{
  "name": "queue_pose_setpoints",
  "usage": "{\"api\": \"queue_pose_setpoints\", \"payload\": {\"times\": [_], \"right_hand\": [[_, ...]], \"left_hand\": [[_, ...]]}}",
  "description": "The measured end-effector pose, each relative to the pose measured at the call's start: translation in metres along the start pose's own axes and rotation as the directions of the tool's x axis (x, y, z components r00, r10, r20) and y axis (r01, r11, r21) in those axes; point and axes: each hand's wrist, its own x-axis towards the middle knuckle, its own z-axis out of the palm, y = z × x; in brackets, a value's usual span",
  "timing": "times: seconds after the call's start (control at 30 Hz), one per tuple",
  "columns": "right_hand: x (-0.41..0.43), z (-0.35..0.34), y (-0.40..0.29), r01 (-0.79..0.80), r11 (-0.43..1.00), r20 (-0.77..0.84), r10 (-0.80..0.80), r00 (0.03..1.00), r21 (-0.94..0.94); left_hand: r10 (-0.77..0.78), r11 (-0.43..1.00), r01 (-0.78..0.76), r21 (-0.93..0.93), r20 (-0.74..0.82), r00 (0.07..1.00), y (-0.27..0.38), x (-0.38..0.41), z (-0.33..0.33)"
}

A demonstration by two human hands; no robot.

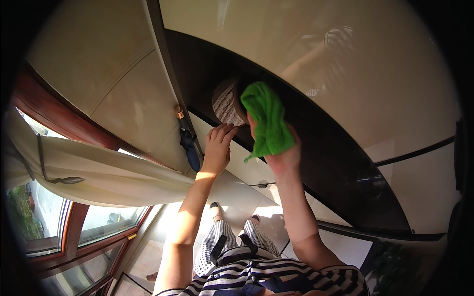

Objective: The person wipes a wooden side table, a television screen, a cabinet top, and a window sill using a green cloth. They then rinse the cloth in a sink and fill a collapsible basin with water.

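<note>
My right hand [289, 155] grips a fluffy green cleaning cloth [264, 118], which covers most of my fingers. The cloth is beside a round container with a woven-patterned side [225, 105], standing in a dark recessed shelf [326, 137]. The cloth and hand hide the container's right part. My left hand [218, 148] is at the shelf's front edge, its fingertips by the container's lower rim. Whether those fingers grip the container or only rest there cannot be told.
A folded umbrella [187, 140] stands against the tiled wall [137, 107] on the left. A tied cream curtain [122, 170] hangs by the red-brown window frame [72, 229]. Glossy cream cabinet panels [370, 85] lie above the shelf; below is a cabinet front with a small handle [262, 185].
</note>
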Motion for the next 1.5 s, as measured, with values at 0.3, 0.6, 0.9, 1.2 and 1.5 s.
{"api": "queue_pose_setpoints", "payload": {"times": [0.3, 0.6, 0.9, 1.2, 1.5], "right_hand": [[0.081, 0.105, 0.048, 0.105, 0.986, 0.245, -0.134, 0.960, 0.127], [-0.125, 0.053, -0.105, 0.334, 0.927, 0.174, -0.306, 0.936, -0.170], [-0.376, -0.037, -0.277, 0.670, 0.742, 0.214, -0.660, 0.720, 0.034], [-0.522, -0.056, -0.222, 0.751, 0.642, 0.199, -0.724, 0.660, -0.157], [-0.448, -0.065, -0.079, 0.438, 0.712, 0.149, -0.432, 0.889, -0.549]], "left_hand": [[-0.042, 0.999, 0.043, -0.027, 0.038, 0.998, 0.029, -0.096, -0.043], [-0.219, 0.973, 0.214, 0.086, 0.048, 0.975, 0.080, -0.215, -0.097], [-0.109, 0.991, 0.119, -0.056, 0.155, 0.982, 0.191, -0.276, -0.063], [-0.105, 0.980, 0.139, -0.145, 0.222, 0.969, 0.211, -0.307, -0.066], [-0.173, 0.943, 0.235, -0.236, 0.255, 0.951, 0.192, -0.333, -0.101]]}}
